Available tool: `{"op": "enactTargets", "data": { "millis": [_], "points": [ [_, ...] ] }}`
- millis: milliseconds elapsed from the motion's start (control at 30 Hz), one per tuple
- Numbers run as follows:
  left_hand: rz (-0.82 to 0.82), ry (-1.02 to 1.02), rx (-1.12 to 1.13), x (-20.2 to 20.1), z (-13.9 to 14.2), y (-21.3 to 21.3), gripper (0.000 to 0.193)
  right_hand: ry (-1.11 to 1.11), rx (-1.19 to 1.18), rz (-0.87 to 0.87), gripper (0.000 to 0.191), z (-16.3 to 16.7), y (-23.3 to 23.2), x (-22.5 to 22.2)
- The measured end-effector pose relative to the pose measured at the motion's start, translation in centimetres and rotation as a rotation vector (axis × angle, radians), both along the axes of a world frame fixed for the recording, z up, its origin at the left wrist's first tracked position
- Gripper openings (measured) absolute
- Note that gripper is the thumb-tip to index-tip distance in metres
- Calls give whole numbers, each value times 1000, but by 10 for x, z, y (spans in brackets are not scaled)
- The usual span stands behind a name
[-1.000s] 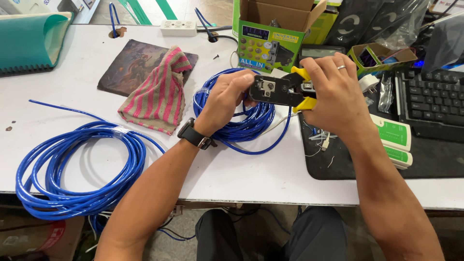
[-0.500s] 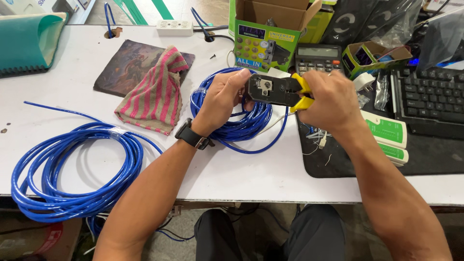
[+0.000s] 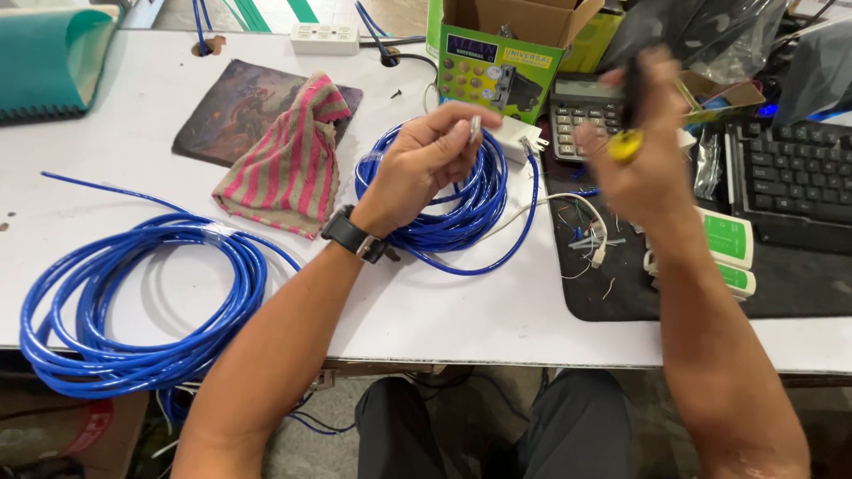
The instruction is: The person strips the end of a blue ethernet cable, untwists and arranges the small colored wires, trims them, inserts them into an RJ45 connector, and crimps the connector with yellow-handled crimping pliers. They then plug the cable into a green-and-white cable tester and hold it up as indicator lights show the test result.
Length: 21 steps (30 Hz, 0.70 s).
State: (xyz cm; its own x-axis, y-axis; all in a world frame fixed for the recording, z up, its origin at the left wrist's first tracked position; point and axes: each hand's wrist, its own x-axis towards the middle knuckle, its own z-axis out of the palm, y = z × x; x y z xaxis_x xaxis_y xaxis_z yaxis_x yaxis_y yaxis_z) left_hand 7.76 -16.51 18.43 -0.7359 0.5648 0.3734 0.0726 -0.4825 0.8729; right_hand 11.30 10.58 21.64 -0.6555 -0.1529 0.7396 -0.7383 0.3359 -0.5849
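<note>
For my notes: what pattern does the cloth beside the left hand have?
The cloth has pink and tan stripes, clearest in the head view.

White table point(image 3: 461, 310): 2 blue cable coils point(image 3: 133, 310)

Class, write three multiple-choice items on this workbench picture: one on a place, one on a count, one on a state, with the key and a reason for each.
1. Where does the striped cloth lie?
A. on the keyboard
B. partly on the dark mat, left of the left hand
C. inside the cardboard box

2. How many coils of blue cable lie on the table?
A. two
B. four
C. none

3. How does the right hand appear?
A. sharp, flat on the table
B. blurred, raised, gripping a black and yellow tool
C. out of sight

Key: 1 B, the cloth overlaps the mat's edge; 2 A, a large coil and a small coil; 3 B, its outline is smeared.
</note>
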Motion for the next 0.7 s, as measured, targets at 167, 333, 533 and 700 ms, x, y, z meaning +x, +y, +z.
{"op": "enactTargets", "data": {
  "millis": [167, 333, 533, 700],
  "points": [
    [-8, 69, -87, 3, 5, -1, 33, -80, 560, -536, 72, 12, 53, -2],
    [-310, 2, -91, 8, 7, -3, 26, -239, 942, -563, 90, -5, 59, -17],
    [-384, -198, -81, 12, 6, -9, 29, -313, 770, -379, 93, -13, 13, -7],
    [-415, -192, -89, 9, 3, -13, 31, -550, 565, -285, 78, -8, -26, 7]
  ]
}}
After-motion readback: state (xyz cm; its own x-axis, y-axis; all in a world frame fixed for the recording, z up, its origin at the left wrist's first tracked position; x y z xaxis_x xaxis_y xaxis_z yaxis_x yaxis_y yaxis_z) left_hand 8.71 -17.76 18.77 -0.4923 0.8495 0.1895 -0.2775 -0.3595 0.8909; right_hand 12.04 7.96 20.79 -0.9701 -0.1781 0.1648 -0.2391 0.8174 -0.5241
